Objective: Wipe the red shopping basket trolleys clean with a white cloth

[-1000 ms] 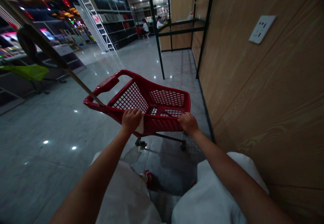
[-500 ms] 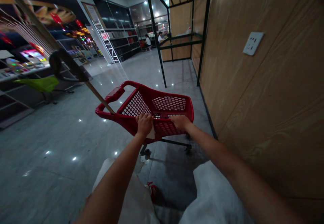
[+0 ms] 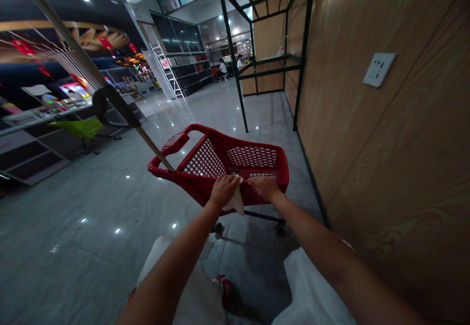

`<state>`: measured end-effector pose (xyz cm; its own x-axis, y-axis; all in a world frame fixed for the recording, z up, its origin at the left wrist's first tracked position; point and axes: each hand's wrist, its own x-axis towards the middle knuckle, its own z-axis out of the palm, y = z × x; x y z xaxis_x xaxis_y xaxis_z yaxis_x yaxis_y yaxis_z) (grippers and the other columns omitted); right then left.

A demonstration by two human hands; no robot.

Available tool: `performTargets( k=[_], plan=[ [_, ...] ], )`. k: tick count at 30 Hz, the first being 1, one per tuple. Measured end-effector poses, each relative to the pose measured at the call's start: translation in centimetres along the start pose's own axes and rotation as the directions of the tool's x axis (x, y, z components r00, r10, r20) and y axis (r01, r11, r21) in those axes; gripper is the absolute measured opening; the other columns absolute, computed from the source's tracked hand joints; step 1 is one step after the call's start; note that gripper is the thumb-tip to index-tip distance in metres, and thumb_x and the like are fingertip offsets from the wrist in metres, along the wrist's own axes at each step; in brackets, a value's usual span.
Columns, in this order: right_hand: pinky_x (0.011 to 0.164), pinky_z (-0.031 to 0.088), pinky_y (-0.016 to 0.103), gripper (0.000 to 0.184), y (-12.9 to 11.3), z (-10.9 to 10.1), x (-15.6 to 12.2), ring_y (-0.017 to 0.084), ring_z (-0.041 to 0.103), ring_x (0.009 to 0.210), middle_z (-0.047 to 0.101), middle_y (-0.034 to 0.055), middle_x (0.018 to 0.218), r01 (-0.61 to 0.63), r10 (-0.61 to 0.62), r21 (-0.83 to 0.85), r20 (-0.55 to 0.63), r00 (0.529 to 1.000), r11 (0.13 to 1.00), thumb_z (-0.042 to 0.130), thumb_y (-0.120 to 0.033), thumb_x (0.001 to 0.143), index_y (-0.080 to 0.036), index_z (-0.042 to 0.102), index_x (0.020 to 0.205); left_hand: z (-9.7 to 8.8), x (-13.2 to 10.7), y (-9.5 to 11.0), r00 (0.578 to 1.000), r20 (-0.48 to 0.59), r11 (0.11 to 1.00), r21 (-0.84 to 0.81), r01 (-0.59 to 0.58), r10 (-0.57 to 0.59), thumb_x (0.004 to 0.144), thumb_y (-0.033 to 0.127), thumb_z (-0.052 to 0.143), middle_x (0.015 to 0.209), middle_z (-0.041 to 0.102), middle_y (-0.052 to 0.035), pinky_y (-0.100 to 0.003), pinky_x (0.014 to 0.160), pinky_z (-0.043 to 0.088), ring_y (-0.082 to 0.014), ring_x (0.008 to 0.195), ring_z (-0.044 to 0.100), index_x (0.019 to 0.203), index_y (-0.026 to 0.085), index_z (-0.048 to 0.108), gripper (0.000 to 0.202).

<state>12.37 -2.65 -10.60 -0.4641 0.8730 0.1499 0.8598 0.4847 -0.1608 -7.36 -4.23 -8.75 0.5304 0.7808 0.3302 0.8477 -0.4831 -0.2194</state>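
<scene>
A red plastic shopping cart [image 3: 198, 188] with lattice sides stands side-on before me. My left hand [image 3: 223, 191] is closed over its near rim, with a pale, thin cloth [image 3: 236, 203] under the fingers, hanging down outside the basket. Just to the right, my right hand [image 3: 263, 188] grips the same rim, fingers curled over into the basket; a small gap separates the two hands. A long pole [image 3: 150, 142] with a dark looped fitting rises slantwise from the cart's handle end to the upper left; how it is fixed there I cannot tell.
A wood-panelled wall [image 3: 352, 134] with a white socket plate [image 3: 379, 69] runs close on my right. Ahead stands a dark metal frame [image 3: 237, 70]. Leftward are a green cart [image 3: 82, 128] and a counter [image 3: 29, 144]. A ladder [image 3: 169, 70] and seated people [image 3: 223, 68] are farther back.
My left hand has slid right along the rim, closer to my right hand, and the cloth has moved with it. The whole scene has shifted slightly right and down in view.
</scene>
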Motion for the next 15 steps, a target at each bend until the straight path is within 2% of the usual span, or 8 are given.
performTargets(
  k=[2, 3, 5, 6, 7, 9, 13, 15],
  plan=[
    [0.075, 0.044, 0.025, 0.04, 0.3, 0.0, 0.0, 0.017, 0.063, 0.096, 0.067, 0.0052, 0.109, 0.006, -0.006, 0.003, 0.011, 1.0, 1.0, 0.023, -0.042, 0.098, -0.028, 0.056, 0.116, -1.5, -1.5, -3.8, 1.0, 0.006, 0.998, 0.062, 0.015, -0.016, 0.091, 0.026, 0.043, 0.097, 0.065, -0.0054, -0.038, 0.092, 0.039, -0.0191, 0.091, 0.057, 0.102, 0.024, 0.061, 0.021],
    [0.075, 0.044, 0.025, 0.039, 0.4, 0.1, 0.0, 0.017, 0.063, 0.096, 0.067, 0.0047, 0.11, 0.003, -0.003, 0.003, 0.012, 1.0, 1.0, 0.024, -0.041, 0.098, -0.029, 0.056, 0.117, -2.2, -2.3, -5.5, 0.998, -0.021, 0.992, 0.105, 0.067, -0.065, 0.091, 0.026, 0.043, 0.094, 0.065, -0.0063, -0.04, 0.094, 0.038, -0.0203, 0.09, 0.057, 0.097, 0.022, 0.063, 0.021],
    [0.074, 0.045, 0.026, 0.038, 0.3, 0.2, 0.0, 0.017, 0.063, 0.095, 0.068, 0.0033, 0.109, -0.009, 0.009, 0.01, -0.001, 1.0, 1.0, 0.026, -0.041, 0.097, -0.031, 0.056, 0.118, -3.1, -3.4, -7.4, 0.987, -0.074, 0.974, 0.165, 0.155, -0.145, 0.09, 0.027, 0.043, 0.094, 0.065, -0.0083, -0.045, 0.096, 0.036, -0.0228, 0.091, 0.056, 0.093, 0.021, 0.063, 0.021],
    [0.073, 0.045, 0.027, 0.037, 0.2, 0.3, 0.1, 0.018, 0.063, 0.094, 0.068, 0.0028, 0.108, -0.015, 0.015, 0.015, -0.012, 1.0, 1.0, 0.027, -0.042, 0.097, -0.032, 0.056, 0.118, -3.2, -3.6, -7.5, 0.972, -0.114, 0.958, 0.184, 0.222, -0.203, 0.09, 0.026, 0.042, 0.095, 0.064, -0.0095, -0.047, 0.098, 0.035, -0.024, 0.093, 0.056, 0.092, 0.02, 0.063, 0.022],
    [0.073, 0.045, 0.027, 0.036, 0.1, 0.3, 0.1, 0.018, 0.064, 0.093, 0.068, 0.0025, 0.107, -0.02, 0.02, 0.02, -0.021, 1.0, 1.0, 0.028, -0.042, 0.097, -0.032, 0.056, 0.117, -3.0, -3.5, -6.9, 0.957, -0.145, 0.942, 0.19, 0.278, -0.253, 0.09, 0.026, 0.041, 0.097, 0.064, -0.0107, -0.048, 0.099, 0.034, -0.025, 0.095, 0.055, 0.091, 0.018, 0.063, 0.023],
    [0.073, 0.046, 0.028, 0.037, -0.1, 0.4, 0.2, 0.019, 0.064, 0.092, 0.069, 0.0025, 0.106, -0.019, 0.02, 0.025, -0.032, 0.999, 1.0, 0.028, -0.041, 0.097, -0.032, 0.057, 0.117, -2.0, -2.7, -4.2, 0.931, -0.179, 0.922, 0.172, 0.347, -0.317, 0.091, 0.024, 0.039, 0.103, 0.062, -0.0128, -0.049, 0.1, 0.033, -0.026, 0.099, 0.053, 0.091, 0.017, 0.062, 0.024],
    [0.074, 0.045, 0.027, 0.039, -0.1, 0.1, 0.1, 0.019, 0.064, 0.094, 0.068, 0.0045, 0.107, -0.015, 0.015, 0.026, -0.016, 1.0, 1.0, 0.025, -0.039, 0.098, -0.03, 0.058, 0.117, 0.8, 0.2, 3.3, 0.962, -0.114, 0.963, 0.075, 0.257, -0.248, 0.092, 0.023, 0.037, 0.115, 0.058, -0.0115, -0.043, 0.099, 0.036, -0.0243, 0.105, 0.051, 0.108, 0.017, 0.058, 0.027],
    [0.076, 0.045, 0.027, 0.041, 0.0, 0.0, 0.0, 0.018, 0.063, 0.096, 0.068, 0.0052, 0.109, -0.025, 0.024, 0.028, 0.01, 1.0, 0.999, 0.022, -0.039, 0.098, -0.03, 0.058, 0.117, 1.5, 1.2, 5.2, 0.968, -0.094, 0.97, 0.044, 0.237, -0.232, 0.092, 0.021, 0.037, 0.114, 0.059, -0.0099, -0.042, 0.099, 0.037, -0.0229, 0.104, 0.051, 0.116, 0.018, 0.054, 0.03]
  ],
)
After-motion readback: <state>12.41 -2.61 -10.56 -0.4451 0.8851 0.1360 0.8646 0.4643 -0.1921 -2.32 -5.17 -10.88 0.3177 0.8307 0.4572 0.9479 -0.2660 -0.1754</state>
